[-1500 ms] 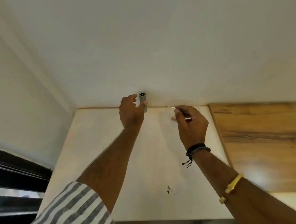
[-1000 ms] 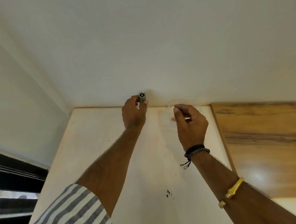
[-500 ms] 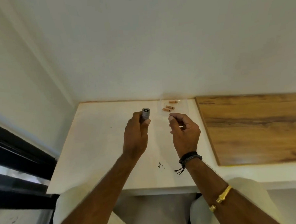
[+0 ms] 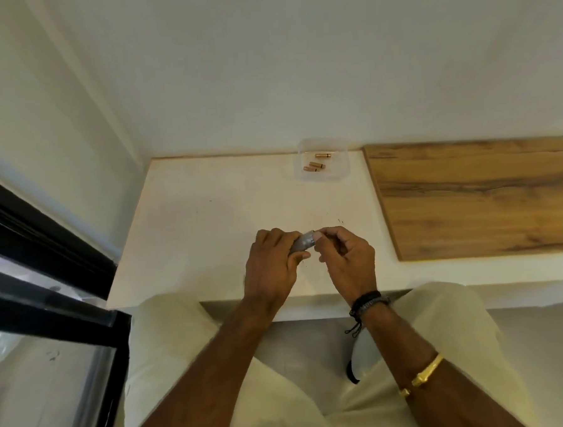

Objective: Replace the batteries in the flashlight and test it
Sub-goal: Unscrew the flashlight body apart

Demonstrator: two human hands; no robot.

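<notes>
Seemingly, the flashlight (image 4: 303,244) is gripped by the left hand (image 4: 271,267) so its end can be pinched and unscrewed by the right hand (image 4: 349,263), batteries (image 4: 316,164) kept near.

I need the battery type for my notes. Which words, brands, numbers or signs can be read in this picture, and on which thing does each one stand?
No text can be read anywhere in this view.
flashlight, held in the left hand with the right hand at its end: no legible marking.
copper-coloured batteries in the clear container: too small to read.
</notes>
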